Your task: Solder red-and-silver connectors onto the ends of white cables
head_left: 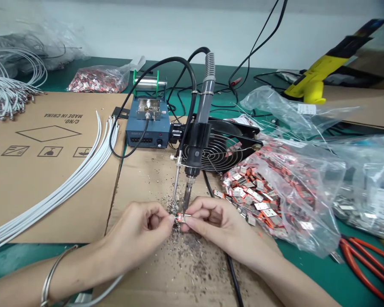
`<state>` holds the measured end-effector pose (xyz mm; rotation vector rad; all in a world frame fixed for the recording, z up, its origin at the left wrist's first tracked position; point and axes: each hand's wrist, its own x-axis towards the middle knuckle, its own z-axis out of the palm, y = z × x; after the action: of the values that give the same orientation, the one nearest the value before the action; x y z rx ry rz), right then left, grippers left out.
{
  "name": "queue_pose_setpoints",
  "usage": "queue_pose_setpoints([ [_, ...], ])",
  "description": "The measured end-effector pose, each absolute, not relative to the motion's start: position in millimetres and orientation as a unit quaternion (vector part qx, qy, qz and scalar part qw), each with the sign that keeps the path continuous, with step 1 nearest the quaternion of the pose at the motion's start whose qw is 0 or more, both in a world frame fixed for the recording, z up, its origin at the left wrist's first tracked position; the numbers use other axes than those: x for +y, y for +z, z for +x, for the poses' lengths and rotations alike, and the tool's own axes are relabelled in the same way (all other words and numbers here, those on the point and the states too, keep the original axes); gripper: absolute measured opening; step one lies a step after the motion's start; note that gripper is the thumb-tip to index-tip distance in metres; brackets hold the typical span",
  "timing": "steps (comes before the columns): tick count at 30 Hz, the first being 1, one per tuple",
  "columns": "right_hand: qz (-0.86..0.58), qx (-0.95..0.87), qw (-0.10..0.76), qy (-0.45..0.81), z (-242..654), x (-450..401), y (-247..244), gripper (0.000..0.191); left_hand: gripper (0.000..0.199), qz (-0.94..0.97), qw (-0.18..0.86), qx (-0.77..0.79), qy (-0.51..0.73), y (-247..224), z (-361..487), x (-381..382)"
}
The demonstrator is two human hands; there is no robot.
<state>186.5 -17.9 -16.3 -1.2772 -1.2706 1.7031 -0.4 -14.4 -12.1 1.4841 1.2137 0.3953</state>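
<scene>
1. While the soldering iron [192, 162] points down between the hands, a small orange-and-silver connector [179, 218] sits just under its tip, above the cardboard [137, 268]; contact is unclear.
2. The right hand [222, 228] pinches the connector between thumb and forefinger.
3. The left hand [141, 226] has its fingers pressed together at the connector's left end; what they grip is too small to tell.
4. A slip upward could burn either hand, both being so near the tip.
5. Metal crumbs [196, 273] below might cling if the piece dropped.

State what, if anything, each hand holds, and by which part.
The right hand pinches a small orange-and-silver piece by its right end. The left hand is closed at the piece's left end; its grip hides whatever it holds.
</scene>
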Motion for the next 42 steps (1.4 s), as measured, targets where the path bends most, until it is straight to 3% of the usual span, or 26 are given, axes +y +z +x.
queue_pose_setpoints([
  [42, -0.462, -0.479, 0.333, 0.668, 192.5, -18.7, -11.7, 0.021, 0.025, 0.621, 0.575, 0.505, 0.169, -6.2, 0.7, -15.3],
])
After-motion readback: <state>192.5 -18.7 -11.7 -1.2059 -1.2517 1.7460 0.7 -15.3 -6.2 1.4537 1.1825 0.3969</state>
